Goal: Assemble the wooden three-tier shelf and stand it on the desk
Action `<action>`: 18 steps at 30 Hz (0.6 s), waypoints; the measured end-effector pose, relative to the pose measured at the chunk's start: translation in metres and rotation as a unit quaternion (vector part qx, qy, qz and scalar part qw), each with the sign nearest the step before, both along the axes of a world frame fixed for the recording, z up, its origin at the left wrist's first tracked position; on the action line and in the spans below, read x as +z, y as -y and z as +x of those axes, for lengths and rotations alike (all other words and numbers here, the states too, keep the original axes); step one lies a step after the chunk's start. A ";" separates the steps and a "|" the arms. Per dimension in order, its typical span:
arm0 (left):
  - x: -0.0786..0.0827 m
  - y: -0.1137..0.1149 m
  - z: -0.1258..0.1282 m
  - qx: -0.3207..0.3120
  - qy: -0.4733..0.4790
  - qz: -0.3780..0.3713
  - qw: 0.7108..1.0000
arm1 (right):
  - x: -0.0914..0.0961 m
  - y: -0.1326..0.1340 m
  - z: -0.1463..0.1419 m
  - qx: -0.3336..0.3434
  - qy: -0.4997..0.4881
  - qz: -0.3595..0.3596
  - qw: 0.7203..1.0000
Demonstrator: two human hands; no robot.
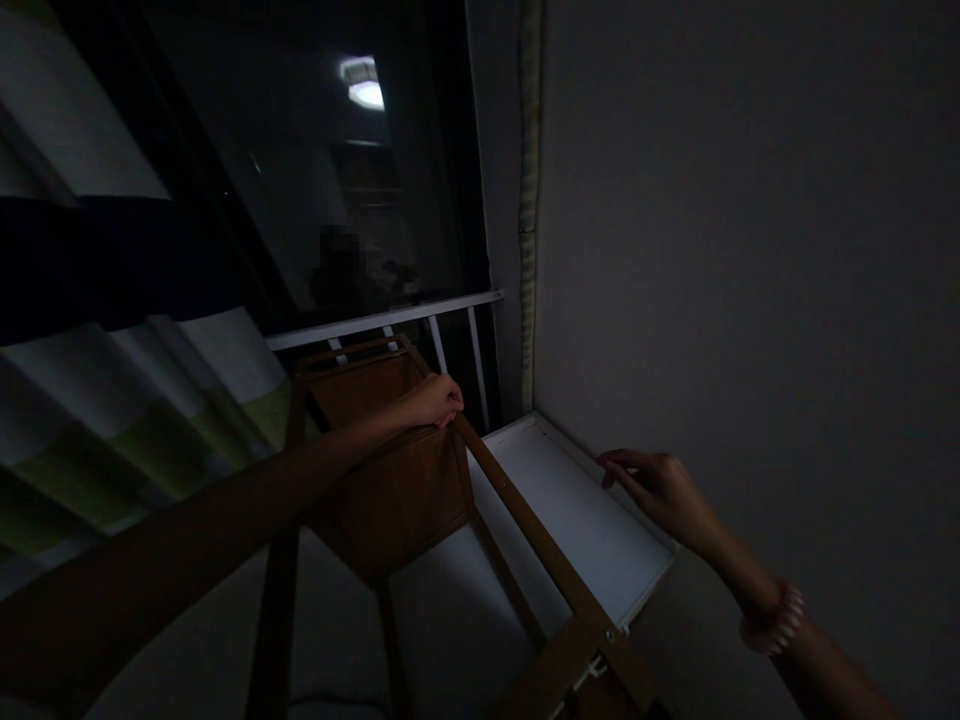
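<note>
The room is dim. My left hand (433, 401) grips the top rail of a brown wooden frame (525, 530), at the corner where the rail meets a wooden box-like section (390, 490). My right hand (656, 487), a beaded bracelet on its wrist, hovers with fingers spread over the far edge of a white flat panel (570, 510) that lies beside the wall. It holds nothing; whether it touches the panel I cannot tell.
A grey wall (750, 250) fills the right side. A dark window (337, 200) with a white railing (390, 320) stands behind the frame. A striped curtain (112, 380) hangs at the left. Pale floor shows beneath the frame.
</note>
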State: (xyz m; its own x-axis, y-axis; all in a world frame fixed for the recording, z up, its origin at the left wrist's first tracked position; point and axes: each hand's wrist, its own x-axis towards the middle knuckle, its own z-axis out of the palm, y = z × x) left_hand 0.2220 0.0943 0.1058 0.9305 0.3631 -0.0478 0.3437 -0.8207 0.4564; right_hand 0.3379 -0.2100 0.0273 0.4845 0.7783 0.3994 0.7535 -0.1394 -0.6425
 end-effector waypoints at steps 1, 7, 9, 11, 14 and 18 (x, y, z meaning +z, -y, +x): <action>0.001 0.001 0.000 0.001 0.000 0.005 1.000 | 0.000 0.001 0.001 0.002 -0.002 -0.005 1.000; 0.000 -0.003 0.000 0.013 -0.012 -0.009 1.000 | -0.003 -0.006 0.000 0.035 -0.041 -0.022 0.998; -0.003 -0.007 -0.002 0.023 -0.017 -0.026 0.999 | -0.005 -0.012 -0.001 0.053 -0.051 -0.027 0.997; -0.007 -0.011 -0.003 0.040 -0.019 -0.041 0.998 | -0.007 -0.020 0.000 0.065 -0.060 -0.024 0.996; -0.011 -0.019 -0.001 0.065 -0.023 -0.064 0.996 | -0.004 -0.031 0.001 0.076 -0.084 -0.013 0.993; -0.012 -0.033 0.004 0.077 -0.047 -0.086 0.992 | 0.005 -0.055 0.002 0.104 -0.120 0.022 0.987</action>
State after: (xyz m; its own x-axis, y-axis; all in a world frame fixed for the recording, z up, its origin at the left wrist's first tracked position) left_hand 0.2258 0.1270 0.0936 0.8537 0.4789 -0.2048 0.5058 -0.6686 0.5451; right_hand 0.3397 -0.1553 0.0318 0.4012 0.8554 0.3277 0.5885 0.0334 -0.8078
